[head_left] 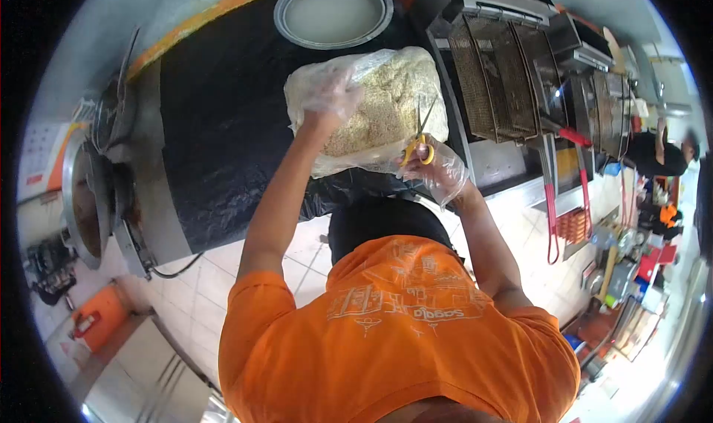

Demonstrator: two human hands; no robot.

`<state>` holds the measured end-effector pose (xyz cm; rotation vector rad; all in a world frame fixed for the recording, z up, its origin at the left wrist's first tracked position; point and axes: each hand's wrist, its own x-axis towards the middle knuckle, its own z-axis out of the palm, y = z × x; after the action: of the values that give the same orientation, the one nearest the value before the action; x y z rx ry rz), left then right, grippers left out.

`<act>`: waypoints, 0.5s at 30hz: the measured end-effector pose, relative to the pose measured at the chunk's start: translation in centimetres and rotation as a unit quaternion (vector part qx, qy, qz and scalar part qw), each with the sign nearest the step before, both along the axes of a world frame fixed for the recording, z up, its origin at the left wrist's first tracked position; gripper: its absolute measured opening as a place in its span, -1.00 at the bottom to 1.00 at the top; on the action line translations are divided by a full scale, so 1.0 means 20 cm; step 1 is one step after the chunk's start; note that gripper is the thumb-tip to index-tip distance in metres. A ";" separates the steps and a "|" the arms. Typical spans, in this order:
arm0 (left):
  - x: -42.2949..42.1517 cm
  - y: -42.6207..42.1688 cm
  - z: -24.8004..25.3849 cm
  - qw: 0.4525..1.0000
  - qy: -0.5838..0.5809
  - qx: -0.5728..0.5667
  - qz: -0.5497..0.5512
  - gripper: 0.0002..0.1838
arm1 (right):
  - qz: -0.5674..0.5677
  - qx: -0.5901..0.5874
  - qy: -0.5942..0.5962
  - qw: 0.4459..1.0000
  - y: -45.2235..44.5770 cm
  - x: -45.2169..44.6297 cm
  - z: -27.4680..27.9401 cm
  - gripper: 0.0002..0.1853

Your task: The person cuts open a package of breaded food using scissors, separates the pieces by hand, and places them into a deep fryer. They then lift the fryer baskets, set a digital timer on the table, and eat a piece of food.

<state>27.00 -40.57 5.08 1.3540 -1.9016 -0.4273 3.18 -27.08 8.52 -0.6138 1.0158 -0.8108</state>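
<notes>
A large clear plastic bag (390, 100) of pale, crumb-like material lies on black plastic sheeting. My left hand (333, 96), in a clear plastic glove, is at the bag's upper left part; its fingers are blurred, and I cannot make out whether they grip the film. At the bag's lower right edge is my right hand (438, 172), also in a loose clear glove. It holds yellow-handled scissors (420, 144) by the handles, with the blades apart and pointing away from me over the bag.
Beyond the bag stands a round metal bowl (333, 13) of whitish liquid. Wire fryer baskets (497, 77) with red handles are on the right. A round metal pan (83, 200) is at the left. Another person (665, 152) stands far right.
</notes>
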 end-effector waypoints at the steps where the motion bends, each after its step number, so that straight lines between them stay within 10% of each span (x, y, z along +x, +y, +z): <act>1: -0.01 -0.08 0.15 0.989 -0.130 0.060 -0.029 -0.68 | -0.011 0.001 -0.010 1.000 0.03 0.01 0.01 -0.55; 8: -0.02 -0.28 0.22 0.933 -0.333 0.117 -0.066 -0.71 | 0.137 -0.002 0.041 0.990 0.18 -0.17 0.06 -0.51; 10: -0.03 -0.30 0.31 0.918 -0.351 0.168 -0.080 -0.69 | 0.214 -0.093 0.246 0.941 0.24 -0.20 0.13 -0.56; 15: 0.02 -0.46 0.30 0.927 -0.333 0.165 -0.053 -0.74 | 0.160 -0.043 0.104 0.981 0.32 -0.24 0.07 -0.57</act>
<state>27.43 -49.70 11.05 1.7795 -2.5505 -0.3787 -1.70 -20.65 9.93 -0.9248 1.0405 -0.5146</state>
